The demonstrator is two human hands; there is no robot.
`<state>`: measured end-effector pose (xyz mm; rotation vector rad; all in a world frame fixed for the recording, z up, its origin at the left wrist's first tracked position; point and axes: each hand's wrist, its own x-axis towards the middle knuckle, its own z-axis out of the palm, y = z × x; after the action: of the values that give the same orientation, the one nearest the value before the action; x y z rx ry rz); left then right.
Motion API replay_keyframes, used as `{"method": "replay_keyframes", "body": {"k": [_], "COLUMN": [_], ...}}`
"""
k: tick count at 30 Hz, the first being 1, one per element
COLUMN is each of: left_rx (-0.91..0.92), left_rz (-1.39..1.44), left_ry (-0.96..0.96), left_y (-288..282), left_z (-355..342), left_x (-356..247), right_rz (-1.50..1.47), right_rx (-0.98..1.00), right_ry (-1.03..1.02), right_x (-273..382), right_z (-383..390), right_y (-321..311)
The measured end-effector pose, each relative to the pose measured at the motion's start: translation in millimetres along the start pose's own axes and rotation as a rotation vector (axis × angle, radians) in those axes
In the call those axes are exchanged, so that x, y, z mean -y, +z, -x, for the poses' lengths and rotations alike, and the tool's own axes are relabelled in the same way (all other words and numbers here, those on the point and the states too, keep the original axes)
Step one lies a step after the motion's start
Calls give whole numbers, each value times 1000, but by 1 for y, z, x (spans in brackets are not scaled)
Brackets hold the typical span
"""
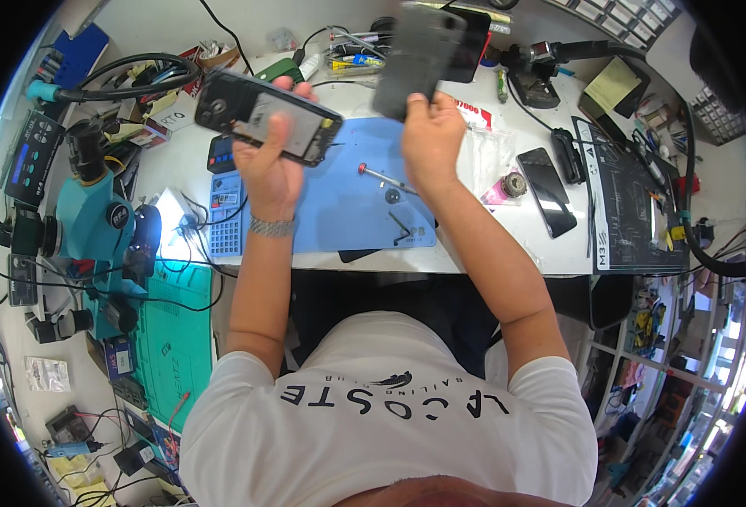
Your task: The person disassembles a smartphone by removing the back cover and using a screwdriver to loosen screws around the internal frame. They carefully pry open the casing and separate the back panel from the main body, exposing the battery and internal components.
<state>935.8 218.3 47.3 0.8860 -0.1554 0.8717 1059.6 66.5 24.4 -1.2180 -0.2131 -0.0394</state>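
Note:
My left hand, with a metal bracelet on its wrist, is wrapped round a smartphone with its back off. A grey battery shows in its black frame, and the phone tilts above the far left of the blue work mat. Beyond the mat's far edge, my right hand grips a dark grey phone back cover by its lower end; the cover is slightly blurred. On the mat lie a red-ended screwdriver, a small round dark part and a thin bent black piece.
A black phone lies right of the mat, beside a small spool. A teal microscope stands at left, above a green mat. Tools and cables crowd the back; a black mat covers the right end.

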Motion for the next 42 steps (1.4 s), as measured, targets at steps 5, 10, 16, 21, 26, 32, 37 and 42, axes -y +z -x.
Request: {"method": "replay_keyframes", "body": {"k": [5, 10, 16, 21, 26, 32, 37, 42], "left_rx": [-113, -63, -26, -14, -161, -162, -109, -76], "left_rz": [-22, -26, 101, 281, 331, 360, 323, 362], "left_ry": [122, -94, -317, -433, -546, -708, -800, -835], "left_y": [-36, -3, 0, -13, -15, -6, -11, -14], "left_z": [-21, -2, 19, 45, 83, 105, 111, 111], "left_x": [-27, -18, -30, -51, -55, -38, -25, -18], "right_rz": [195, 918, 1111, 1010, 1183, 791, 59, 20], "right_rx": [87, 356, 258, 824, 908, 474, 401, 517], "right_ry": [74, 68, -497, -151, -153, -347, -406, -519], "right_x": [9, 30, 13, 37, 30, 31, 22, 29], "right_z": [-47, -28, -19, -8, 13, 3, 9, 31], "right_y": [-41, -29, -41, -34, -21, -22, -13, -7]}}
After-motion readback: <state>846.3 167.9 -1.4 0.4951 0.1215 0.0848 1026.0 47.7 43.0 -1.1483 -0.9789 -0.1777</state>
